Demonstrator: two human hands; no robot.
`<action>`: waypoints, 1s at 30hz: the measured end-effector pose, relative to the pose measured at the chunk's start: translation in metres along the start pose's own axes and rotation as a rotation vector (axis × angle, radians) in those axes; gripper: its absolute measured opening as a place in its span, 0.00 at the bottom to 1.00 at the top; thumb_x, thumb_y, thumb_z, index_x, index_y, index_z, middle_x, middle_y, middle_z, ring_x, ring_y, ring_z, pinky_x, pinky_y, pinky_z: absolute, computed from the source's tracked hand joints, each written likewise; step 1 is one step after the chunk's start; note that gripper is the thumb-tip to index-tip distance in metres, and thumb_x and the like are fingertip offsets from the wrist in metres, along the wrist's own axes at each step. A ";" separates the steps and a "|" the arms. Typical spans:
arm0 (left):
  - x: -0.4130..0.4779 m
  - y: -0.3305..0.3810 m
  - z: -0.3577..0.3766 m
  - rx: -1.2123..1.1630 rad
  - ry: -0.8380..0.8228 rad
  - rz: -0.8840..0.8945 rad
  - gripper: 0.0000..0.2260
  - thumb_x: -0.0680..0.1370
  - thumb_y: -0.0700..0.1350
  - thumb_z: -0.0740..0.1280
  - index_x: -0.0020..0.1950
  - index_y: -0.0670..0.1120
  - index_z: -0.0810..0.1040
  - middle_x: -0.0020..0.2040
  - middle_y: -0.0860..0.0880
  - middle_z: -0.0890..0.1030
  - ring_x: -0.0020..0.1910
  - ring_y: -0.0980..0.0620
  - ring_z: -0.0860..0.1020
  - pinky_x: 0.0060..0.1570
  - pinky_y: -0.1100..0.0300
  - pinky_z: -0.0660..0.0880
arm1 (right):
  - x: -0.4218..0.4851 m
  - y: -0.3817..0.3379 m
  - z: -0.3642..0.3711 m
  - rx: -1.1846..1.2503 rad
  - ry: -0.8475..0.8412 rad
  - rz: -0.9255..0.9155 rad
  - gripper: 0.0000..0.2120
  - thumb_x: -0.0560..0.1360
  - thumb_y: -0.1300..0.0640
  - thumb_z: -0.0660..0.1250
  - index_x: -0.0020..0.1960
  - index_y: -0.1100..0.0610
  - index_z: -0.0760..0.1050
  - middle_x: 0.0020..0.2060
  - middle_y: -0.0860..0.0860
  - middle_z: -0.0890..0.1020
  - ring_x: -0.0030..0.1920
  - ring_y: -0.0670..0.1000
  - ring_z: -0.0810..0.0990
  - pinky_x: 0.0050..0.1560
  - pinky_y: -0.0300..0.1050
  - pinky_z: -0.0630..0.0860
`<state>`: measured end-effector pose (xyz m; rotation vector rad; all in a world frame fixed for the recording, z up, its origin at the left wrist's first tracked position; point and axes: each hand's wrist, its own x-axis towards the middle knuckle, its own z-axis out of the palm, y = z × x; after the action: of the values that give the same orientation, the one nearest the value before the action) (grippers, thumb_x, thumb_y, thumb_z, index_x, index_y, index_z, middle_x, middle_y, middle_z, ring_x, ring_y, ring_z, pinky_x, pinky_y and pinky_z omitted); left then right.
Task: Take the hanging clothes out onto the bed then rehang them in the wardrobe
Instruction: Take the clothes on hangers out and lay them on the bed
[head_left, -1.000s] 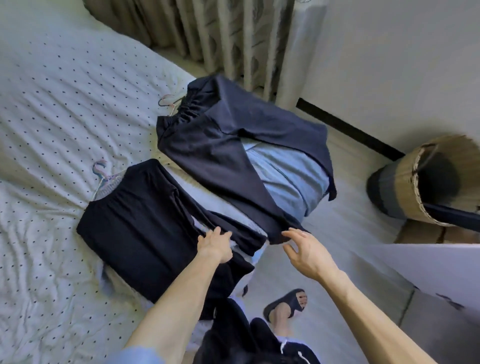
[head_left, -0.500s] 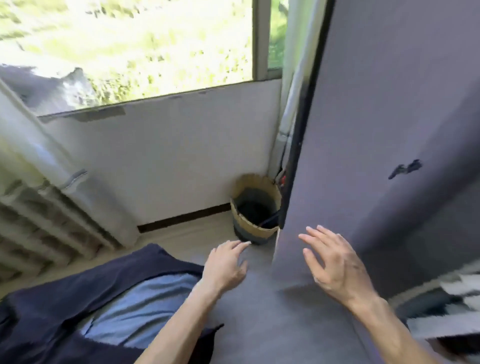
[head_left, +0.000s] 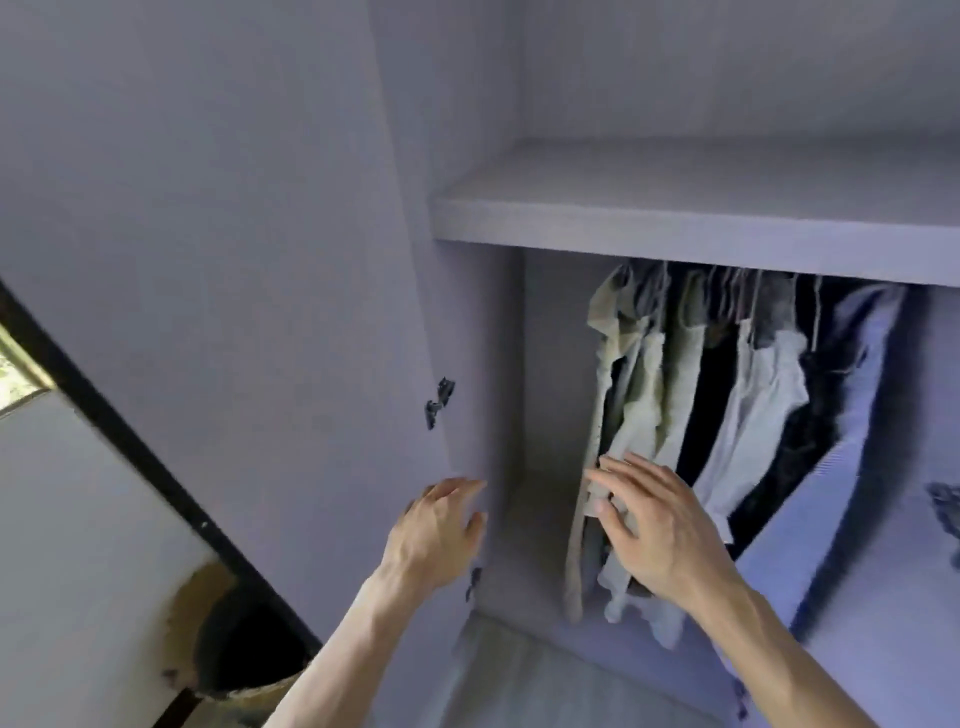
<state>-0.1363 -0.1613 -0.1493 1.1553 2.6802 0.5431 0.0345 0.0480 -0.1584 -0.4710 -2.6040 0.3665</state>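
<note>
The pale grey wardrobe (head_left: 550, 374) stands open, and beige, white, dark and blue clothes (head_left: 675, 395) hang upright, packed side by side, just under its shelf (head_left: 701, 218).

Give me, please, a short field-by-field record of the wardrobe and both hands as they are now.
wardrobe: open, shelf above the hanging space
hanging clothes: pale, dark and blue garments, bunched under the shelf
left hand: open, at the left door inner edge, holding nothing
right hand: open and spread, at the pale garments; contact unclear
basket: on the floor, lower left
</note>
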 end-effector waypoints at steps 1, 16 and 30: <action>0.013 0.008 -0.001 -0.011 -0.001 0.041 0.21 0.83 0.51 0.59 0.77 0.55 0.66 0.76 0.56 0.68 0.74 0.52 0.67 0.70 0.54 0.67 | 0.001 0.006 -0.011 -0.023 0.032 0.032 0.21 0.79 0.45 0.55 0.65 0.49 0.78 0.65 0.46 0.79 0.70 0.49 0.72 0.69 0.51 0.69; 0.188 0.105 -0.010 -0.162 -0.099 0.219 0.24 0.82 0.53 0.61 0.79 0.55 0.62 0.77 0.53 0.64 0.75 0.50 0.64 0.73 0.54 0.65 | 0.133 0.087 -0.154 -0.467 0.538 0.195 0.25 0.79 0.48 0.56 0.75 0.53 0.67 0.76 0.55 0.66 0.77 0.57 0.61 0.74 0.59 0.59; 0.312 0.177 0.058 -0.651 0.016 -0.115 0.35 0.80 0.57 0.65 0.81 0.49 0.52 0.75 0.43 0.66 0.71 0.43 0.70 0.68 0.50 0.71 | 0.210 0.185 -0.107 -0.754 0.859 0.033 0.24 0.80 0.47 0.58 0.76 0.45 0.66 0.70 0.54 0.72 0.73 0.56 0.66 0.74 0.63 0.53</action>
<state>-0.2146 0.1933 -0.1370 0.7988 2.2679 1.2746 -0.0391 0.3155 -0.0452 -0.7107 -1.7942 -0.7006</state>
